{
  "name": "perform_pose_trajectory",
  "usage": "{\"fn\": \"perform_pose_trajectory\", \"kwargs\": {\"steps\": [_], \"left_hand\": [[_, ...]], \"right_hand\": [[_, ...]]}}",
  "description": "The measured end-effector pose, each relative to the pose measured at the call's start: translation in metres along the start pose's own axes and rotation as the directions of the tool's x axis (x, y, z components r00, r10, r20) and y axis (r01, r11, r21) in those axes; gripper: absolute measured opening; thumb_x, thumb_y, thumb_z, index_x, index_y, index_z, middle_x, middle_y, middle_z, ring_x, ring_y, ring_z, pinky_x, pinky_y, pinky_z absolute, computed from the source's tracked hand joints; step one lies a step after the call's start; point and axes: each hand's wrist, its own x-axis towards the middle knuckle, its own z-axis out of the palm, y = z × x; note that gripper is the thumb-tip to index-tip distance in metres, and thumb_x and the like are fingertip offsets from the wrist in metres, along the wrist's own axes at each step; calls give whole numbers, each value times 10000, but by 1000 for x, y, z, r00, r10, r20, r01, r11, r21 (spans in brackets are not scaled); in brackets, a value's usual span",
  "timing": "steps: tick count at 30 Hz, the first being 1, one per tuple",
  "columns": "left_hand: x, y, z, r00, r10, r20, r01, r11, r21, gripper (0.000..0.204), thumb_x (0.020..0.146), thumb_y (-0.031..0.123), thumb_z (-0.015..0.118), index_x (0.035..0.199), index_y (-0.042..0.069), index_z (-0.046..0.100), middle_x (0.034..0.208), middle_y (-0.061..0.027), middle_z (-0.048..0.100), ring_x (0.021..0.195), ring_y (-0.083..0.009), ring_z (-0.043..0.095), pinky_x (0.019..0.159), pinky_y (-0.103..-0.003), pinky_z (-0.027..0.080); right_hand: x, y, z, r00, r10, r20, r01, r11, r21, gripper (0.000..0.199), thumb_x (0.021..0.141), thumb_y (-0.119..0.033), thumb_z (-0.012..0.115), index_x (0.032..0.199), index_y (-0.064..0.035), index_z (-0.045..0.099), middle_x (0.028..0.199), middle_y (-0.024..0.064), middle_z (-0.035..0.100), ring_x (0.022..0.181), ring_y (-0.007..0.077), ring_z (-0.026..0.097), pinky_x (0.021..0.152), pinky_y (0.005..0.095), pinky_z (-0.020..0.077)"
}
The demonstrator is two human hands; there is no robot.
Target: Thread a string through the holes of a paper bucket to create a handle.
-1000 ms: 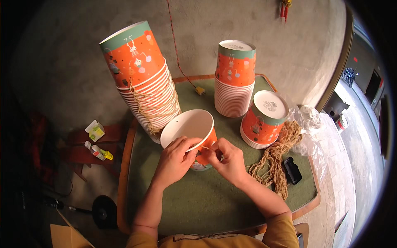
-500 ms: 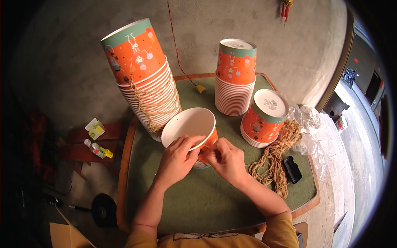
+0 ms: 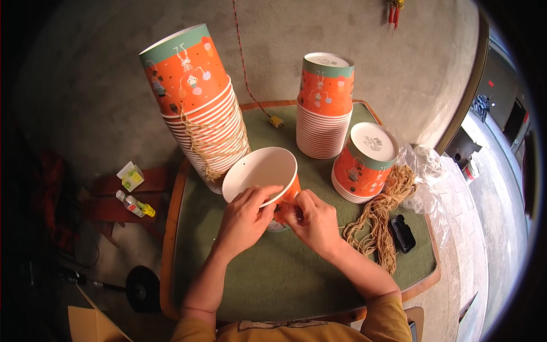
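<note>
A white-lined orange paper bucket (image 3: 265, 165) stands upright on the green tabletop with its mouth tilted toward me. My left hand (image 3: 248, 216) closes over its near rim, fingers inside and thumb outside. Beside it my right hand (image 3: 312, 219) is closed in a pinch against the bucket's right outer wall. What the right fingertips hold is too small and hidden to name. A dark hole shows in the bucket's inner far wall. To the right lies a hank of tan string (image 3: 380, 219), not touching either hand.
Behind on the left leans a tall stack of paper buckets (image 3: 208, 125) with string draped on it. Farther right stand another stack (image 3: 323, 131) and a short upturned stack (image 3: 364, 165). A black case (image 3: 403, 233), clear plastic bag (image 3: 424, 165) and yellow plug (image 3: 276, 122) are on the green table (image 3: 250, 290).
My right fingers have shifted slightly at the bucket's wall. The left hand and the bucket have hardly moved.
</note>
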Motion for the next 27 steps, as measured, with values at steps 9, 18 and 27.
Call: {"fn": "perform_pose_trajectory", "kwargs": {"steps": [9, 18, 27], "left_hand": [[-1, 2, 0, 998, -4, 56, 0, 998, 69, 344, 883, -35, 595, 1216, 52, 608, 1102, -108, 639, 934, -213, 672, 741, -313, 602], [-4, 5, -5, 995, -51, 91, 52, 999, -1, 276, 972, 55, 531, 1239, 40, 600, 961, -110, 679, 908, -194, 665, 801, -298, 529], [-12, -17, -3, 918, -228, 325, 338, 878, -339, 176, 972, 88, 554, 1123, 4, 590, 930, -92, 677, 838, -146, 633, 769, -304, 510]], "right_hand": [[0, -1, 2, 1000, 0, 9, 0, 1000, 14, 199, 774, -59, 688, 813, -57, 492, 762, 99, 586, 606, 289, 617, 534, 383, 491], [2, 1, 3, 997, -77, 4, 77, 997, -14, 184, 763, -66, 670, 831, -64, 500, 725, 78, 588, 574, 267, 618, 505, 376, 502], [-2, -3, 0, 987, -127, 95, 134, 989, -67, 210, 767, -97, 698, 844, -63, 505, 746, 81, 595, 583, 274, 620, 525, 382, 511]]}}
